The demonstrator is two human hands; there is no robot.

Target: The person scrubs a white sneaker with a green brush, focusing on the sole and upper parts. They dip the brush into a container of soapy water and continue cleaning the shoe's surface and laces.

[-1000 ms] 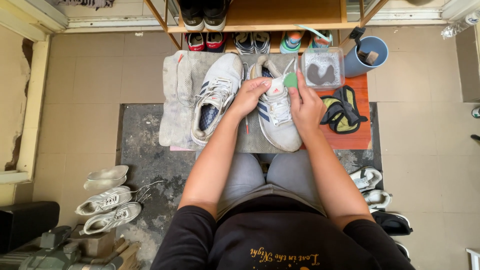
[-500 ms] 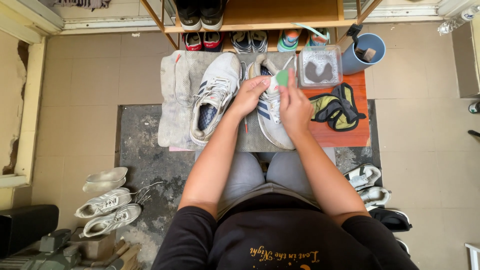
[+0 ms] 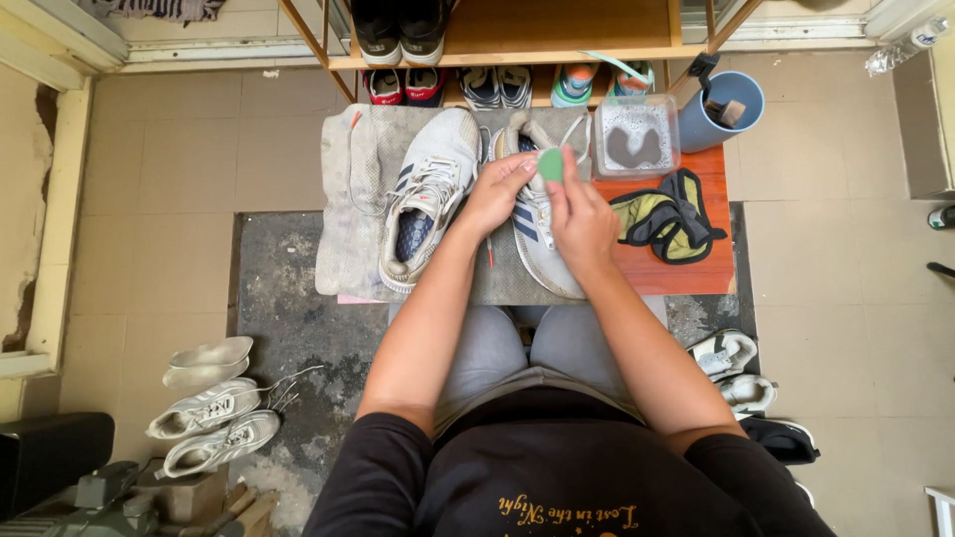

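Two grey-white sneakers lie on a grey towel (image 3: 353, 199) spread over a small table. The left sneaker (image 3: 426, 199) lies by itself with its laces loose. My left hand (image 3: 494, 191) rests on the right sneaker (image 3: 542, 254) and steadies it near the laces. My right hand (image 3: 580, 221) pinches a small round green pad (image 3: 550, 164) and presses it against that shoe's upper. The right sneaker's heel points away from me.
A clear tub of foamy water (image 3: 637, 134), a blue cup with a brush (image 3: 721, 111) and yellow-black gloves (image 3: 665, 217) sit on the orange tabletop (image 3: 696, 273). A shoe rack (image 3: 517, 50) stands behind. More shoes lie on the floor left (image 3: 214, 423) and right (image 3: 736, 368).
My right hand with the green pad has shifted left, from the shoe's far right side onto its upper near the tongue. My left hand stays on the shoe.
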